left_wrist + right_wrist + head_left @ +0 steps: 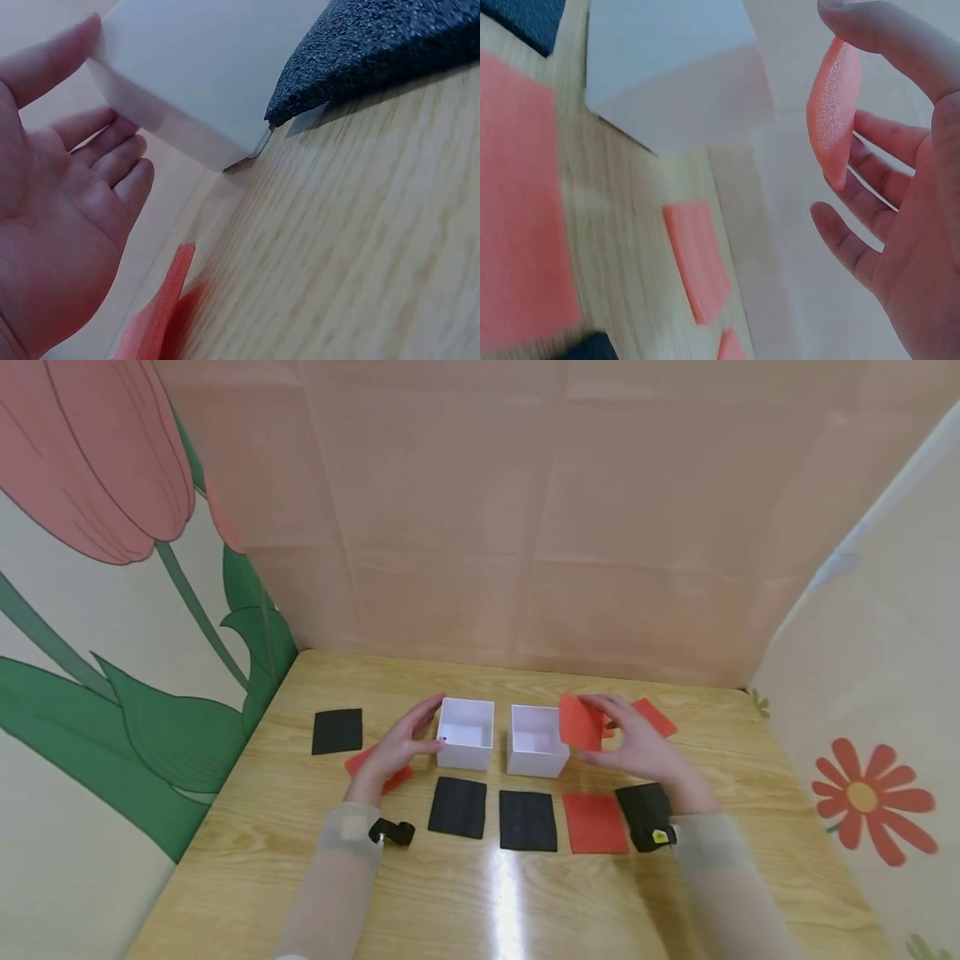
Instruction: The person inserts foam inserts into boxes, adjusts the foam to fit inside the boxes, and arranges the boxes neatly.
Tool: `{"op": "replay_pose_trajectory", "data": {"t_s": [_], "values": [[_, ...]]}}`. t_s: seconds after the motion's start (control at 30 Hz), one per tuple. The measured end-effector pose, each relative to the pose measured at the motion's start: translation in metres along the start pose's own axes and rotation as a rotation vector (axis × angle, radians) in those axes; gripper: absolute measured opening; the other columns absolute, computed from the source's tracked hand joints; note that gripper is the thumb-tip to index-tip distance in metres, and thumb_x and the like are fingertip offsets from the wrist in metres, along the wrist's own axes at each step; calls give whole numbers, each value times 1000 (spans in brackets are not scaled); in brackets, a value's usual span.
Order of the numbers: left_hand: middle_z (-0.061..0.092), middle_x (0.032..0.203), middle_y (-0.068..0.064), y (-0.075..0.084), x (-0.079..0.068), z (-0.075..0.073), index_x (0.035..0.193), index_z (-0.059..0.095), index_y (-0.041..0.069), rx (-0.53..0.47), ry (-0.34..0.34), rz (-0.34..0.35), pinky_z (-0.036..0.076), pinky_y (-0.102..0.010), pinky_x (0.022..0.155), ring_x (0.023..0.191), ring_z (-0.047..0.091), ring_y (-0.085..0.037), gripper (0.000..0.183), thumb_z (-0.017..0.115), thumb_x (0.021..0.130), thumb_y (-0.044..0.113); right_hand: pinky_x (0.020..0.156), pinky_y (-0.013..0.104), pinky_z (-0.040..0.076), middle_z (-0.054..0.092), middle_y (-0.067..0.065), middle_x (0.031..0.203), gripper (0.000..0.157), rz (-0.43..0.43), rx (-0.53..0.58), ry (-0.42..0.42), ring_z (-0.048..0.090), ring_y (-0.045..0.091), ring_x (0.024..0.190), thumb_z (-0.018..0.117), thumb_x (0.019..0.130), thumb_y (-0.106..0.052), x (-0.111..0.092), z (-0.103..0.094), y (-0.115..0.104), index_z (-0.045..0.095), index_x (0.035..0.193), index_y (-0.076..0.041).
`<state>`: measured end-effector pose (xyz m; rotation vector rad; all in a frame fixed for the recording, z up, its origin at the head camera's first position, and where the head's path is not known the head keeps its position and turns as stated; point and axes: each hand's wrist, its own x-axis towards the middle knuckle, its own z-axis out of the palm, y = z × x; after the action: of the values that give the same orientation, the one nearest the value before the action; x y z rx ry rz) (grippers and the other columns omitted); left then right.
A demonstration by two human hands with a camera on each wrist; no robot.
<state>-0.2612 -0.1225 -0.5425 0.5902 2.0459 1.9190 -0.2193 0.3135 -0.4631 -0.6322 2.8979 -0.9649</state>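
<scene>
Foam square (579,724), red, pinched by right hand (636,743).
Toward the table's (427,902) far edge, left hand (397,745) grips the left white box (464,756).

We're looking at a wood-grain table (465,902) catching glare (506,893), creased pinkish backdrop (465,518) (cloth, maybe?), tulip-print wall (112,627) at left.

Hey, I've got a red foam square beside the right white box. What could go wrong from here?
Your right hand pinches the red square so it bends; it might spring loose. It could catch on the right box. Your left hand holds the left box, so a nudge might push it onto the black square in front.
</scene>
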Motion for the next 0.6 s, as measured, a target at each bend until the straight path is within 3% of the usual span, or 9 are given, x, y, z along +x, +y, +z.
{"op": "replay_pose_trajectory", "data": {"t_s": [0.37, 0.6], "values": [[23, 177, -5, 1, 2, 3, 170, 29, 10, -32, 4, -7, 15, -45, 131, 164, 17, -26, 86, 72, 97, -2, 103, 66, 51, 49, 7, 158, 94, -34, -26, -29, 47, 34, 137, 93, 81, -43, 25, 16, -28, 48, 161, -22], [23, 177, -4, -1, 3, 4, 170, 29, 11, -29, 7, -16, 15, -45, 131, 164, 17, -25, 85, 70, 98, -4, 103, 61, 54, 47, 4, 159, 96, -21, -72, -65, 43, 31, 142, 93, 78, -51, 42, 31, -46, 49, 160, -28]]}}
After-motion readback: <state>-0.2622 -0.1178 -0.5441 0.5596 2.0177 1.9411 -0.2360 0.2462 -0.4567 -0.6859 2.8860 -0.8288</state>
